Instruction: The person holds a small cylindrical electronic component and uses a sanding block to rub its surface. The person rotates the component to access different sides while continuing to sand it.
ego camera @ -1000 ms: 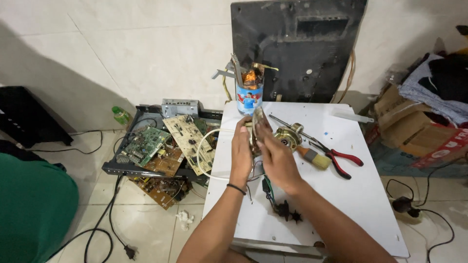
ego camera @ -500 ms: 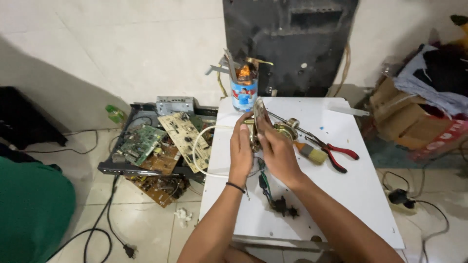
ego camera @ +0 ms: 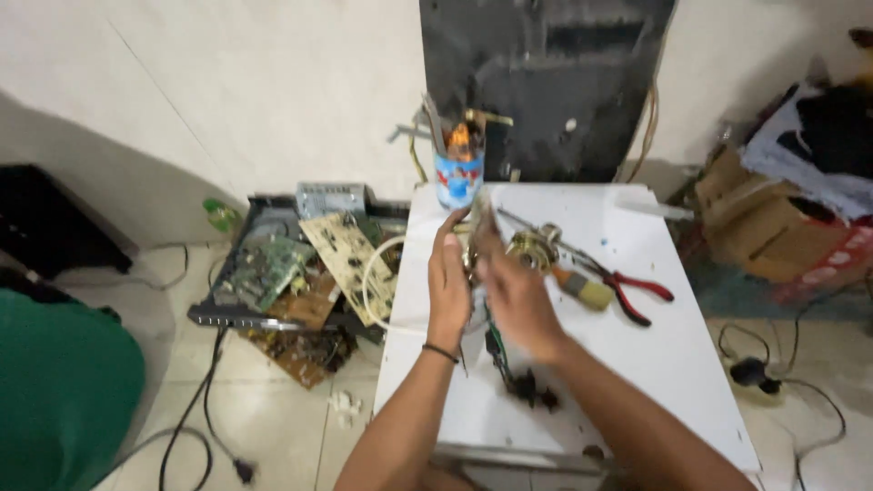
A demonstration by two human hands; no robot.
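At the far left a green rounded object [ego camera: 59,400] fills the corner, with black cables [ego camera: 195,409] trailing over the tiled floor beside it. Next comes a dark tray [ego camera: 232,314] heaped with several circuit boards [ego camera: 350,255], set on the floor against the left edge of the white table [ego camera: 691,364].

Over the table's left half, the left hand [ego camera: 448,282] is raised upright with a dark band at the wrist, fingers curled toward a small metal part [ego camera: 473,259] pinched between both hands. The right hand [ego camera: 514,295] meets it from the other side, closed on the same part; motion blur hides exactly how the fingertips sit. Just beyond the hands stands a blue can [ego camera: 457,177] stuffed with tools, and behind it a black panel [ego camera: 546,86] leans against the wall.

Right of the hands lies a brass-coloured coil assembly [ego camera: 532,247], then a brush [ego camera: 582,286] and red-handled pliers [ego camera: 637,295], all apart from the hands. Small dark parts [ego camera: 532,391] rest near the table's front edge. At the far right, a cardboard box [ego camera: 773,245] holds piled cloth.

Judging by the grip, the step in hand is close 2-handed work on the small part, fitting or freeing something. The next move likely calls for a steady hold by 1 hand while the other works with fine fingertip control.
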